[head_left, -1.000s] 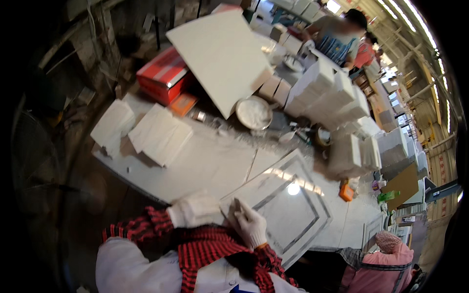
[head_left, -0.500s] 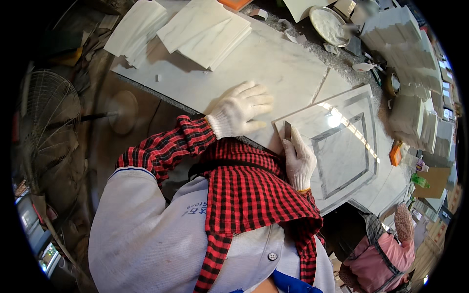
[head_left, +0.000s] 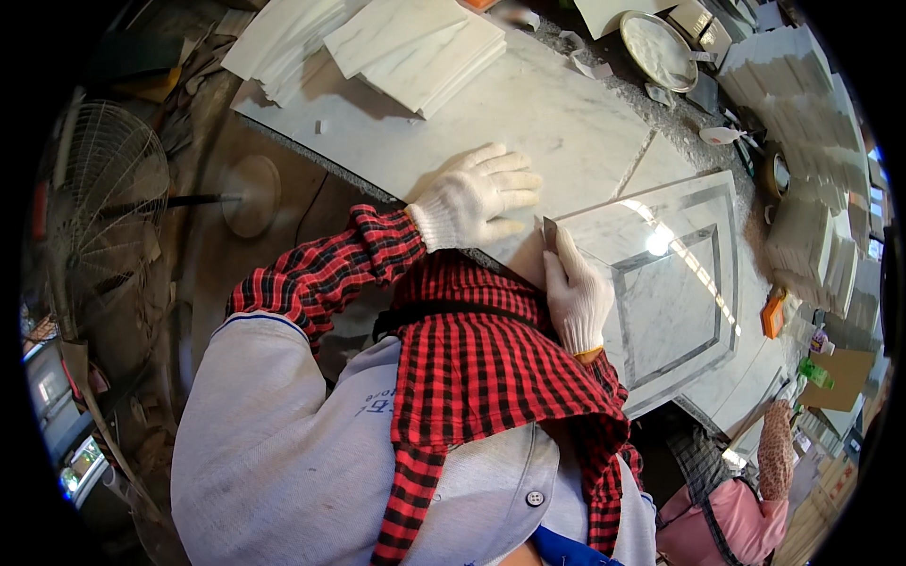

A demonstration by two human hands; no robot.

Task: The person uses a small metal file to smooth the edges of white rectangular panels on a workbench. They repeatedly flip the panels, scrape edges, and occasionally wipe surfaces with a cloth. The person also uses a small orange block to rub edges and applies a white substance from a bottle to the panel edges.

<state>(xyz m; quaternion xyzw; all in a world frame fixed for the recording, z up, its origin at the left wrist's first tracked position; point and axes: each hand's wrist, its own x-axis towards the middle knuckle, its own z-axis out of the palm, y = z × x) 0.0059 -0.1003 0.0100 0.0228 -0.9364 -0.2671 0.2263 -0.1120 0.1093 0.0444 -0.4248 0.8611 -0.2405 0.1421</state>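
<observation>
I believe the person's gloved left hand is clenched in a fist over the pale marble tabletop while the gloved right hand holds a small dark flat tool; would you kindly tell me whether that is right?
Not quite: the head view shows the gloved left hand open, fingers outstretched, over the pale marble tabletop, while the gloved right hand holds a small dark flat tool.

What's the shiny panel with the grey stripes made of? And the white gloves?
The panel is probably polished marble, or a stone lookalike: glossy, with faint grey veining and a bright light reflection. The gloves seem to be matte knitted yarn, perhaps cotton; their cuffs look ribbed.
</observation>
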